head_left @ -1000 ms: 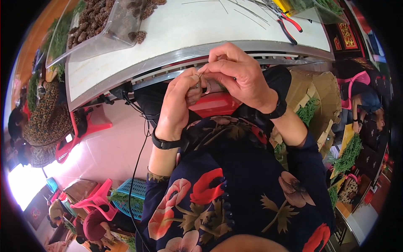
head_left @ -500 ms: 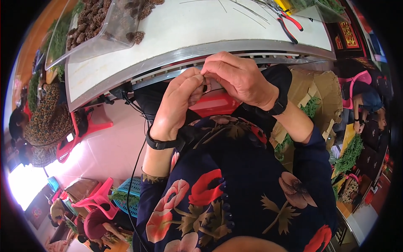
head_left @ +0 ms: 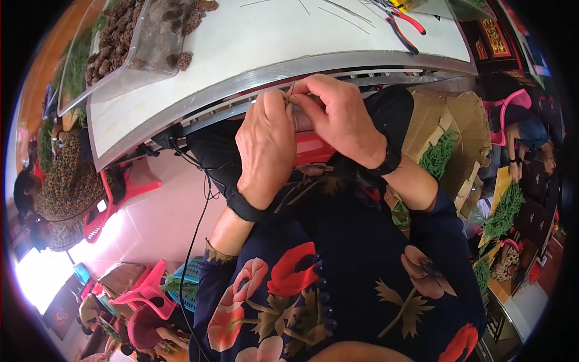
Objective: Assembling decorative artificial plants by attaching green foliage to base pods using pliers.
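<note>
At the near edge of the white table [head_left: 259, 42], my left hand [head_left: 262, 142] and my right hand [head_left: 341, 120] meet fingertip to fingertip. Both pinch around something small and thin, mostly covered by the fingers; its kind cannot be made out. The back of my left hand faces up, and the right thumb and forefinger press together beside it. Brown pine cones [head_left: 111, 51] fill a clear plastic bin [head_left: 123, 78] at the far left, with a loose pine cone [head_left: 184, 60] beside it. Thin wires [head_left: 347, 19] and red-and-black pliers [head_left: 407, 30] lie at the far right.
On my right stands an opened cardboard box [head_left: 470, 130] holding green sprigs [head_left: 439, 154]. A red stool [head_left: 313, 149] shows beneath my hands. A black cable [head_left: 196, 223] hangs at my left. Other people sit along both sides, among pink chairs [head_left: 151, 292] and a blue basket [head_left: 192, 271].
My left hand has rolled over so its back faces up, and its fingers now hide more of the small thing. My right hand has shifted slightly left. The whole view has moved a little.
</note>
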Motion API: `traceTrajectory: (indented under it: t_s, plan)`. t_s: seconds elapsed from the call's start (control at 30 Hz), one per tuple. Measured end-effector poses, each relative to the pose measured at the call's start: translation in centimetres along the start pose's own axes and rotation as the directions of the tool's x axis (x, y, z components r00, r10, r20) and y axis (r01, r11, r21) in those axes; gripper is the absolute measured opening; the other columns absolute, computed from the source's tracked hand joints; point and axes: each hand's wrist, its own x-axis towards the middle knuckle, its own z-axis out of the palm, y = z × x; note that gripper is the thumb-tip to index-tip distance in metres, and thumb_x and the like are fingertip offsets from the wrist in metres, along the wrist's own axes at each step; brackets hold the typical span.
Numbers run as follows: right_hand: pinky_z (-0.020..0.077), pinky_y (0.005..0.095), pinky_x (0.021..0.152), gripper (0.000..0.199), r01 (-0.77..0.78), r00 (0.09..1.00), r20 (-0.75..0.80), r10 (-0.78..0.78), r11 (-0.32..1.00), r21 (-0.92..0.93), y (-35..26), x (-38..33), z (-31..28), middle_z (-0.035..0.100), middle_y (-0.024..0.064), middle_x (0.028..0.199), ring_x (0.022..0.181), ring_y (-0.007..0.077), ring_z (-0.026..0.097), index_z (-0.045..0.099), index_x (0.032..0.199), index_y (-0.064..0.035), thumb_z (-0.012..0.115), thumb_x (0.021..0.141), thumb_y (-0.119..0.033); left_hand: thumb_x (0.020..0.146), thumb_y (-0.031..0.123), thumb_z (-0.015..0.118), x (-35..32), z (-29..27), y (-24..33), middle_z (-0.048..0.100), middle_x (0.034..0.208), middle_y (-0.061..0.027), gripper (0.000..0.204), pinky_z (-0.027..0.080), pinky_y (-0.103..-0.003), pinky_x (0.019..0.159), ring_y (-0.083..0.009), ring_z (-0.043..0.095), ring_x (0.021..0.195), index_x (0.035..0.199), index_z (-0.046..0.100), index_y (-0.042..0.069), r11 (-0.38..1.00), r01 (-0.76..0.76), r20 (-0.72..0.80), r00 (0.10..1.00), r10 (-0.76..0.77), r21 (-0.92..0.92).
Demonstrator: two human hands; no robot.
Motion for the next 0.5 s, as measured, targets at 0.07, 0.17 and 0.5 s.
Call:
traceTrajectory:
  t_s: [0.07,0.17,0.5]
  plan:
    - [0.0454,0.028,0.055,0.011,-0.03,0.998,0.049,0.026,0.997,0.073,0.3,0.1,-1.1,0.061,0.0103,0.078,0.064,0.0223,0.06,0.063,0.094,0.0006,0.064,0.083,0.001,0.093,0.012,0.052,0.3,-0.3,-0.5,0.058,0.084,-0.0173,0.013,0.046,-0.04,0.063,-0.0317,0.059,0.08,0.096,0.049,0.0,0.981,0.037,0.043,0.999,-0.03,-0.19]
    - [0.045,0.0248,0.056,0.02,-0.085,0.993,0.095,0.071,0.984,0.156,0.8,0.7,-3.3,0.062,0.007,0.083,0.065,0.0148,0.06,0.066,0.101,-0.0026,0.062,0.083,0.005,0.094,0.012,0.05,1.0,-1.6,-0.2,0.056,0.081,-0.0115,0.015,0.044,-0.035,0.064,-0.0233,0.058,0.077,0.099,0.051,-0.002,0.764,0.328,0.333,0.93,-0.156,-0.556]
    - [0.0512,0.0279,0.061,0.03,0.448,0.806,0.367,-0.464,0.884,0.134,1.2,3.8,-5.0,0.061,0.005,0.105,0.072,0.0191,0.061,0.071,0.099,-0.0179,0.065,0.074,-0.002,0.093,0.024,0.052,0.4,-3.2,-2.2,0.036,0.069,0.0077,0.027,0.024,-0.019,0.05,-0.0035,0.033,0.057,0.102,0.055,-0.002,-0.1,0.715,0.714,0.698,0.055,-0.691]
